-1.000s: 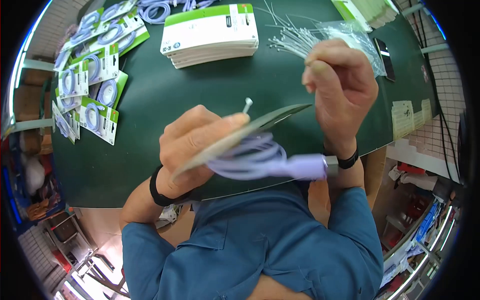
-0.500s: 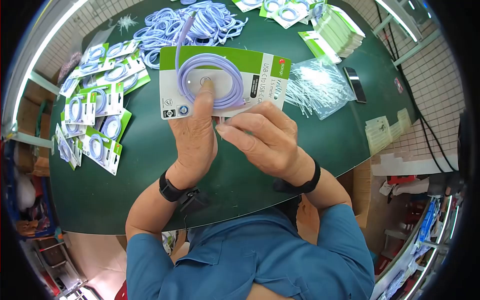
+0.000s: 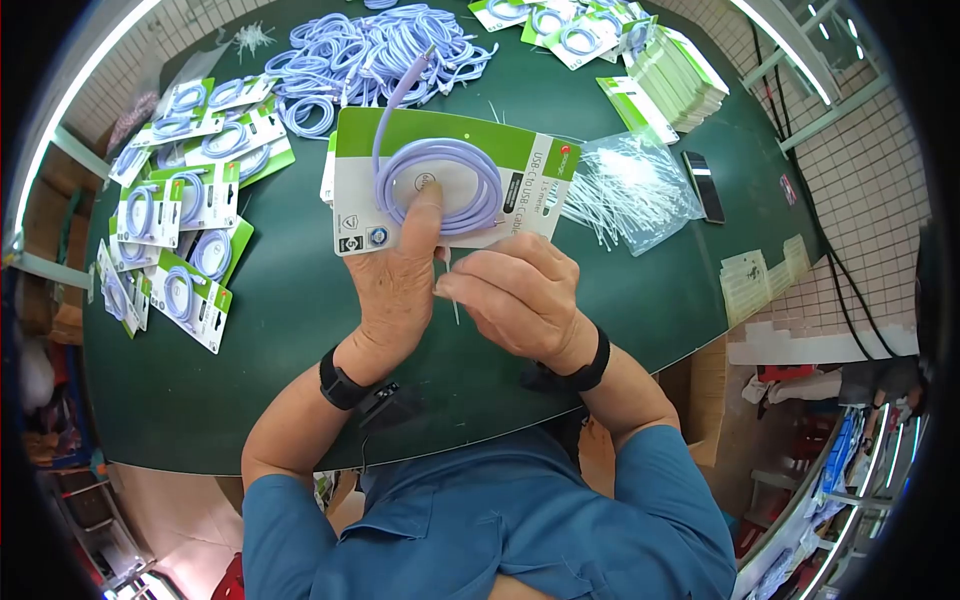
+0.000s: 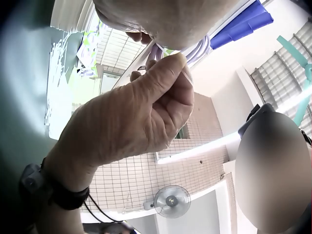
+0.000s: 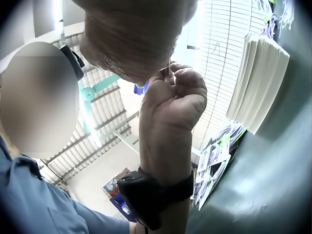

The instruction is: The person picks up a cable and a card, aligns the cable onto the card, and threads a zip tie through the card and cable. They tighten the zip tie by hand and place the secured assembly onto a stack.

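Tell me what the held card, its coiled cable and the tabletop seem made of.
Held card: likely printed paperboard, smooth; it is thin, stiff-looking and crisply printed. Coiled cable: probably a plastic or rubber sheath, satiny, judging by its even, rounded loops. Tabletop: smooth, with a soft sheen; perhaps laminate or vinyl, the look leaves it open.

Room between carded cables [image 3: 195,198] and left grip [image 3: 395,278]; cable pile [image 3: 385,55] blocks farther ahead

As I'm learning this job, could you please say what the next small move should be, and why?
Probably pull the white tie snug with the right hand: its fingers pinch the tie just below the card, the tail sticks out past them, and the left hand holds the card, thumb across the cable coil.
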`<state>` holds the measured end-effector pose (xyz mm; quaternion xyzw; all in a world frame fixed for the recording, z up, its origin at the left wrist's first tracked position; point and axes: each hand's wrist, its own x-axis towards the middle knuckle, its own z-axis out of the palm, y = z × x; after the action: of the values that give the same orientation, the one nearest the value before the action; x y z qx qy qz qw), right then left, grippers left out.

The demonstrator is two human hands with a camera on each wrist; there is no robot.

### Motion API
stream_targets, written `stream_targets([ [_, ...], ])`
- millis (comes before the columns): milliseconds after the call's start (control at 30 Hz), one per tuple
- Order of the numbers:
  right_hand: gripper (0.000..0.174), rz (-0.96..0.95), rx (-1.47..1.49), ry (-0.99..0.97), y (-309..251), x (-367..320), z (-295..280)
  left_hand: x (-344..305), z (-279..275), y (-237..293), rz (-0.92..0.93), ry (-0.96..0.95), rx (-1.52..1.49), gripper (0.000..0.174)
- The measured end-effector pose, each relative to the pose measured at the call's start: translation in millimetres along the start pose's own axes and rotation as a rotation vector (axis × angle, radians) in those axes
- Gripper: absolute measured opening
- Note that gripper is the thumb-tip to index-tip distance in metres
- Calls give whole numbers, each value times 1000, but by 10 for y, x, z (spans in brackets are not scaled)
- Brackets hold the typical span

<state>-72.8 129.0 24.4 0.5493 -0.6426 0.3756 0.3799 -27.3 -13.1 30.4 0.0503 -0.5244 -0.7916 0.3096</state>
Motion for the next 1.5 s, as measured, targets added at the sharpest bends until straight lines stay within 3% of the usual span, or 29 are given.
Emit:
stream_targets([
  [100, 36, 20, 27, -1, 4, -7, 7, -8, -29, 30, -87, 4, 60, 36],
  [233, 36, 47, -43, 3, 51, 4, 31, -26, -16, -44, -35, 7, 0, 36],
  [500, 33, 142, -161, -27, 26, 43, 57, -4, -59, -97, 8, -23, 159, 39],
  [600, 32, 150, -166, -35, 13, 64, 32, -9, -22, -82, -42, -19, -36, 41],
  [733, 31, 118, -165, -25, 56, 82, 4, -28, -37, 0, -125, -38, -83, 42],
  [1033, 32, 140, -76, 18, 75, 0, 53, 42, -144, -24, -101, -146, 96, 41],
  [1267, 30, 151, 18, 32, -16, -10, 36, 57, -16, 61, -40, -65, 28, 40],
  [1500, 31, 130, 145, 90, -72, -34, 80, 49, -89, 97, -137, -194, 214, 44],
])
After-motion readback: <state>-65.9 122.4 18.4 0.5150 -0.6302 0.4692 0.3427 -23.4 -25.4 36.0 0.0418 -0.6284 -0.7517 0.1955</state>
